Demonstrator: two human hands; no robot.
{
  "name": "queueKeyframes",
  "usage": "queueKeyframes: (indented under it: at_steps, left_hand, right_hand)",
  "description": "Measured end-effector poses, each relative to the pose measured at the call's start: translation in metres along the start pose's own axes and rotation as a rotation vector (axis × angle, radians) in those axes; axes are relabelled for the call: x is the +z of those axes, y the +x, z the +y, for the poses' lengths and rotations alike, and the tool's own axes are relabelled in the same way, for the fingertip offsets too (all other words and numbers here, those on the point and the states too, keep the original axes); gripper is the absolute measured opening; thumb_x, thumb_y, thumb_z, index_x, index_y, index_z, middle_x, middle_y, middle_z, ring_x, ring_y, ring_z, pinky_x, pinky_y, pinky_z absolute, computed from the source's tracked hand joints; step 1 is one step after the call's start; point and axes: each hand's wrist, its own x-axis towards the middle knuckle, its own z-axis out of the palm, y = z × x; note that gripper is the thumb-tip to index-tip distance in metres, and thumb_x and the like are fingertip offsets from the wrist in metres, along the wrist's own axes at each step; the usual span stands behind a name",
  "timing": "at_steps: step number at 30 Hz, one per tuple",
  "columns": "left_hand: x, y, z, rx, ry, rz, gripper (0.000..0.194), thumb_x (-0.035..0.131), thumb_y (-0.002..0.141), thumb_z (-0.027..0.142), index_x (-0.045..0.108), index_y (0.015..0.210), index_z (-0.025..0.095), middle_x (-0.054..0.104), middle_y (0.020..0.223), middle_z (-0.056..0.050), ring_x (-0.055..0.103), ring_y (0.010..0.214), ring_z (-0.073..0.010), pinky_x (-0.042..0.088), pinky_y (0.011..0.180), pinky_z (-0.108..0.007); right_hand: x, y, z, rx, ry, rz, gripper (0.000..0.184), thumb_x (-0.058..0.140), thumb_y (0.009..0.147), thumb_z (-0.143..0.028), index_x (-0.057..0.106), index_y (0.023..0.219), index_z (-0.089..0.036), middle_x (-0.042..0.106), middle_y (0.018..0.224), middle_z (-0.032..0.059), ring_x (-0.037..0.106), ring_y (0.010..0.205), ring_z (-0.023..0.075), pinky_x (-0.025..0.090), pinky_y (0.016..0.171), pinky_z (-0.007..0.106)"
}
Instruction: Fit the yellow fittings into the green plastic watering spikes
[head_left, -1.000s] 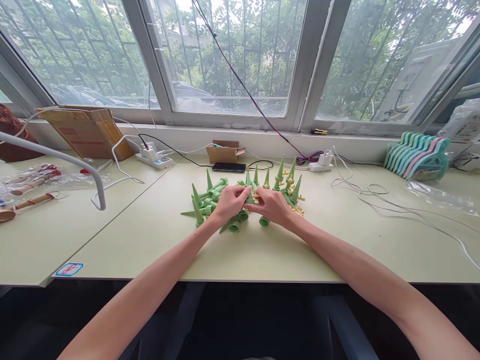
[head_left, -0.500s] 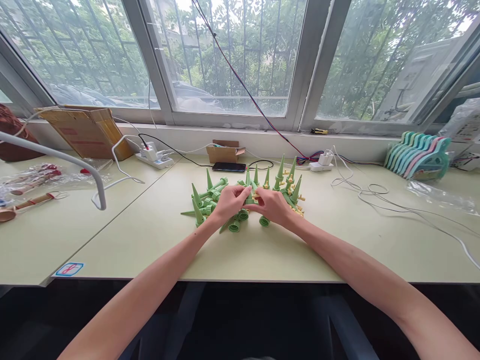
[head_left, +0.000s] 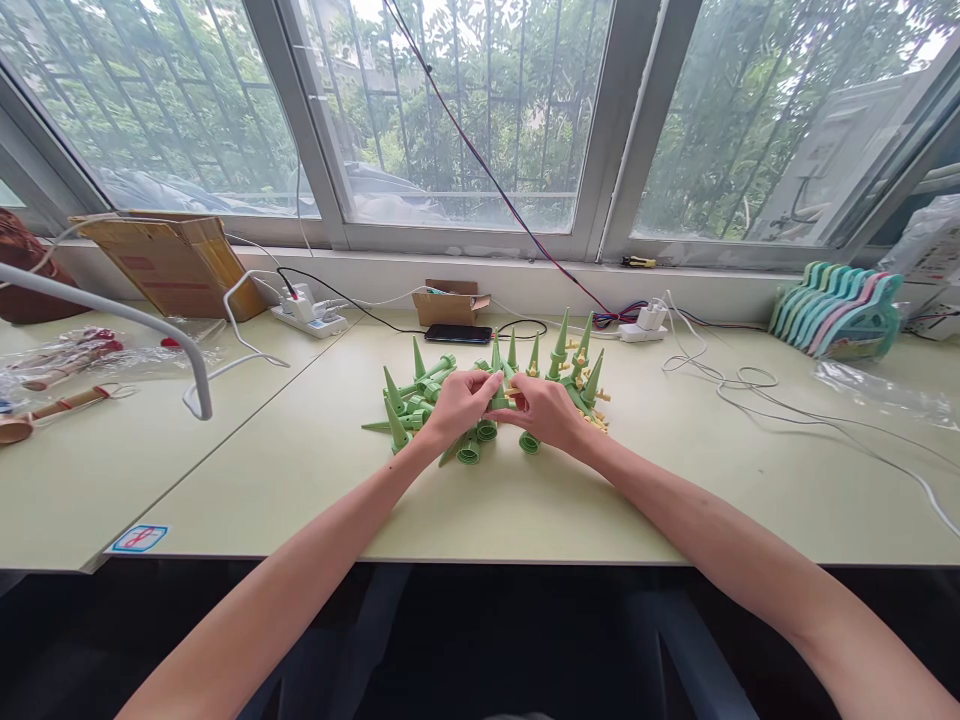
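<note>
Both hands meet over a pile of green plastic watering spikes. My left hand (head_left: pixel 463 404) is closed, thumb and forefinger pinching a green watering spike (head_left: pixel 508 371), largely covered by the fingers. Against it, my right hand (head_left: pixel 551 410) is closed on a small yellow valve (head_left: pixel 513 392); how far the valve sits in the spike is hidden. Loose green spikes (head_left: pixel 397 425) lie and stand to the left. On the right, several upright spikes (head_left: pixel 559 350) have yellow valves beside or in them. An open-ended green cap (head_left: pixel 469 452) faces me in front.
A black phone (head_left: pixel 457 334) and a small cardboard box (head_left: pixel 448 304) sit behind the pile. White cables (head_left: pixel 739 385) cross the right side near child-size hangers (head_left: pixel 836 310). A white metal bar (head_left: pixel 112 308) reaches in at left, above wooden-handled items (head_left: pixel 64 405).
</note>
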Motion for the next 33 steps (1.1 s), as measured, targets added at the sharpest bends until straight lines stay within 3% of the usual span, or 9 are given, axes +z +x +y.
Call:
queueKeyframes:
  at_steps: [33]
  left_hand:
    - [-0.0002, -0.0007, -0.0011, -0.051, -0.001, -0.011, 0.050, 0.053, 0.088, 0.048, 0.033, 0.054, 0.018, 0.025, 0.053, 0.004, 0.024, 0.051, -0.0082, 0.021, 0.050, -0.026]
  right_hand:
    - [0.0004, -0.0003, 0.0000, -0.050, -0.027, -0.002, 0.054, 0.052, 0.086, -0.070, 0.041, 0.068, -0.020, 0.049, 0.060, -0.0018, 0.037, 0.051, 0.0096, 0.029, 0.053, 0.024]
